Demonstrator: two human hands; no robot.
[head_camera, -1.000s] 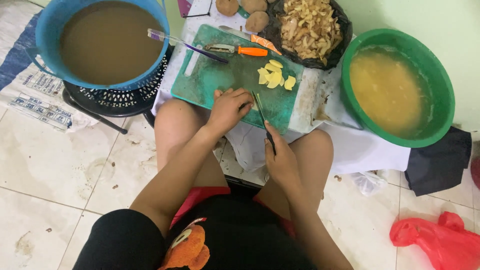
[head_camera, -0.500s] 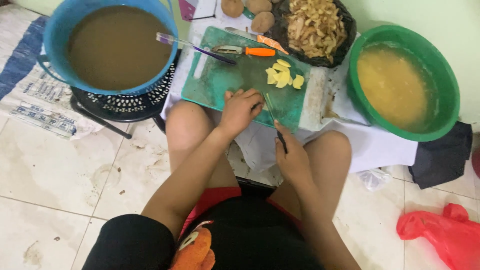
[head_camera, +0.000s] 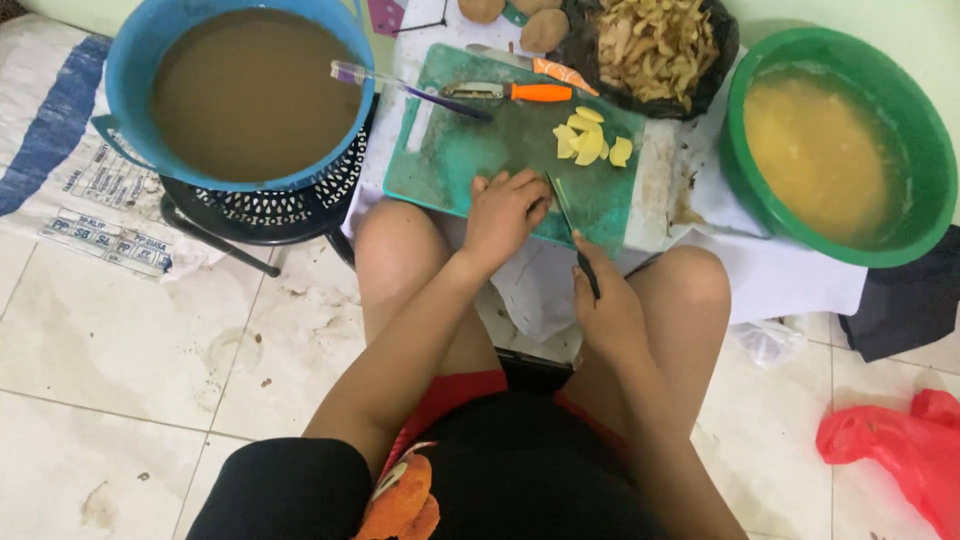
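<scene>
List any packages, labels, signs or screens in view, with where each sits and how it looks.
Woven sack: flat on the floor at left, under the blue tub; white, blue stripe, dark print.
Red plastic bag: crumpled on the floor, lower right.
No signs or screens.

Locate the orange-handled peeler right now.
Head view: the orange-handled peeler lies at the far edge of the green cutting board, left of the yellow slices.
</scene>
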